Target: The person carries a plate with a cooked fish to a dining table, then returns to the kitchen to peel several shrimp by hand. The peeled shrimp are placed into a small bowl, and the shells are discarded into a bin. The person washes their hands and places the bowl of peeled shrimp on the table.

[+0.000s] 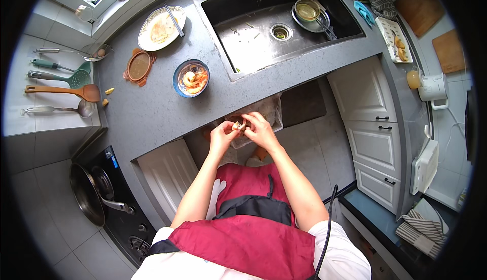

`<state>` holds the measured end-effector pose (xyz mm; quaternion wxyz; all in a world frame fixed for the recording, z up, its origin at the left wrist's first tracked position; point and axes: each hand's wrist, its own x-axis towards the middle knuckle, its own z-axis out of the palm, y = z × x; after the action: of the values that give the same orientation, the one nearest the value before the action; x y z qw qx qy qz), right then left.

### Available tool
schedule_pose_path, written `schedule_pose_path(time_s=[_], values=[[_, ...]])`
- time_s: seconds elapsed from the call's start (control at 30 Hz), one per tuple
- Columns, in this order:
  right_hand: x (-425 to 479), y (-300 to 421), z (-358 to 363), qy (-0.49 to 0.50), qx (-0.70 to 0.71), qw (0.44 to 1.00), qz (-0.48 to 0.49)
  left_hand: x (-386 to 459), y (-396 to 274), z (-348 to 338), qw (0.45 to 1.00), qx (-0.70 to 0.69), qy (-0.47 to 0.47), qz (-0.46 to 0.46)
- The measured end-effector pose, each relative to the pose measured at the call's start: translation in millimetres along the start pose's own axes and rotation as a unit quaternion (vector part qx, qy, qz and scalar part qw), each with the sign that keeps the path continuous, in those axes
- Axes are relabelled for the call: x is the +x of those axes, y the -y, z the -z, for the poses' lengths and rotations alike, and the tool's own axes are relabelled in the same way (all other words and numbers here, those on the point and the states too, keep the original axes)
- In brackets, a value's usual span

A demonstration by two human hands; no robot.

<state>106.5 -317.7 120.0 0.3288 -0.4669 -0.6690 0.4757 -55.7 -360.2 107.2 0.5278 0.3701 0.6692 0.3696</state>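
Observation:
Over the counter's front edge, my left hand [222, 137] and my right hand [261, 131] pinch one small, pale food piece [239, 126] between the fingertips. Fingers hide part of it, so its exact kind is unclear. Directly below hangs the opening of a bin lined with a clear plastic bag [273, 109]. On the counter beyond my left hand stands a blue-rimmed bowl [175, 84] holding shrimp [194, 82], some orange and a paler, curled one on top.
An oval plate [144, 38] with sauce smears carries chopsticks [174, 20]. Beside it lies a brown round lid [139, 66]. The sink [247, 47] holds nested bowls [307, 10]. Leftward are hanging utensils [62, 89] and a frying pan [85, 192] on the stove.

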Motion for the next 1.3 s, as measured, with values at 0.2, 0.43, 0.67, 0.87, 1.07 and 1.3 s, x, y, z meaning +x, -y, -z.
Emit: schedule_pose_path(time_s=[0.2, 0.43, 0.67, 0.87, 1.07, 1.3], values=[[3.3, -21.1, -8.4, 0.0, -0.038, 0.999, 0.003, -4.3, -8.4, -1.4, 0.985, 0.145, -0.034, -0.091], [-3.3, -18.8, -14.3, -0.021, -0.04, 0.998, -0.036, -11.7, -13.3, -5.8, 0.972, 0.162, -0.093, -0.146], [-4.8, -12.3, -22.1, -0.105, -0.135, 0.985, -0.02, -15.7, -12.8, -13.6, 0.968, 0.173, -0.131, -0.123], [-1.3, -11.7, -23.3, -0.163, -0.174, 0.97, -0.043, -21.1, -13.6, -27.4, 0.966, 0.152, -0.177, -0.113], [-2.4, -11.8, -19.4, -0.196, -0.188, 0.961, -0.046, -17.9, -13.5, -33.5, 0.968, 0.124, -0.197, -0.095], [-2.5, -23.1, 8.5, -0.208, -0.205, 0.955, -0.055, -12.0, 7.2, -11.1, 0.978, 0.076, -0.179, -0.075]])
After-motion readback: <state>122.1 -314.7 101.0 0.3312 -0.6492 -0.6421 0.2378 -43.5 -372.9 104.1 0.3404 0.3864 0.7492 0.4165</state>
